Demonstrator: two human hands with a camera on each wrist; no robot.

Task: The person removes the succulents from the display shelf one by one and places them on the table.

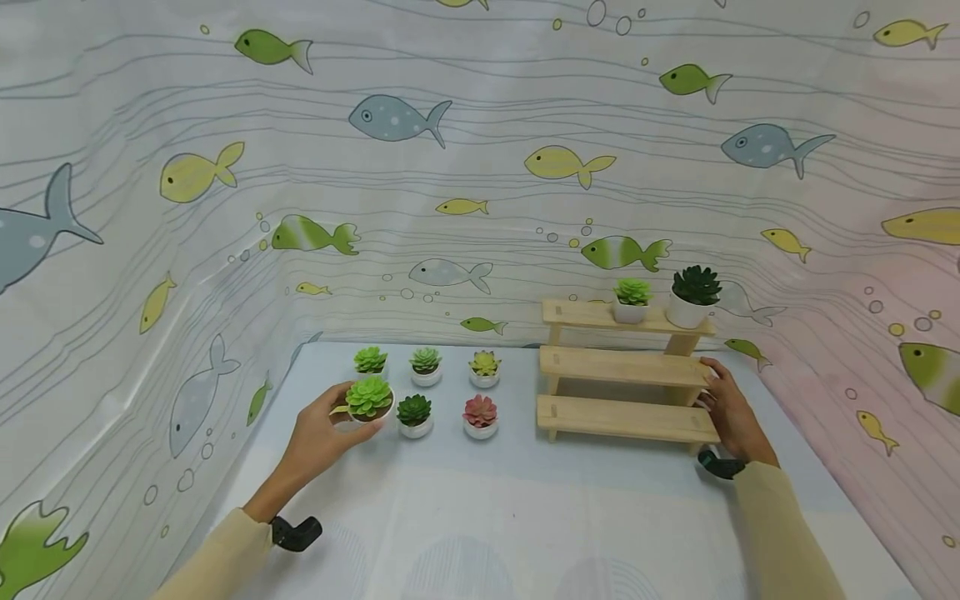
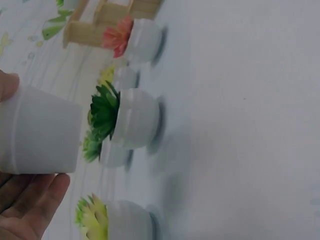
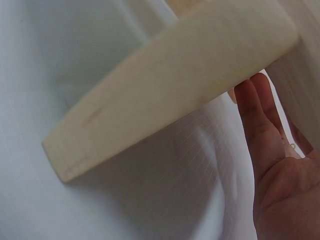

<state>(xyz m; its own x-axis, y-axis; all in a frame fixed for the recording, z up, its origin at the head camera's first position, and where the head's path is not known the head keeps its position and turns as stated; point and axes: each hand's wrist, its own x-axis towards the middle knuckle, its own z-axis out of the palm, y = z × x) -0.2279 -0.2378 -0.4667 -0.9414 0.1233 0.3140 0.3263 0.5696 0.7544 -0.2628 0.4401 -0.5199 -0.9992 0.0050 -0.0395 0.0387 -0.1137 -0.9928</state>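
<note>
My left hand (image 1: pixel 318 429) grips a white pot (image 2: pixel 45 132) with a bright green succulent (image 1: pixel 368 397), fingers and thumb around its sides, raised above the table. Just right of it stands a small dark green succulent (image 1: pixel 414 411) in a white pot. Behind is another bright green succulent (image 1: pixel 370 360), partly hidden. At the right, my right hand (image 1: pixel 733 417) holds the end of a three-step wooden plant stand (image 1: pixel 622 367) around its middle step. In the right wrist view, fingers (image 3: pixel 257 117) reach behind a pale wooden board.
A pale green succulent (image 1: pixel 426 362), a yellow-green one (image 1: pixel 484 367) and a pink one (image 1: pixel 480 412) stand between hand and stand. On the top step are a light green succulent (image 1: pixel 632 300) and a larger dark green one (image 1: pixel 690 297). A fish-patterned wall (image 1: pixel 510 233) encloses the table.
</note>
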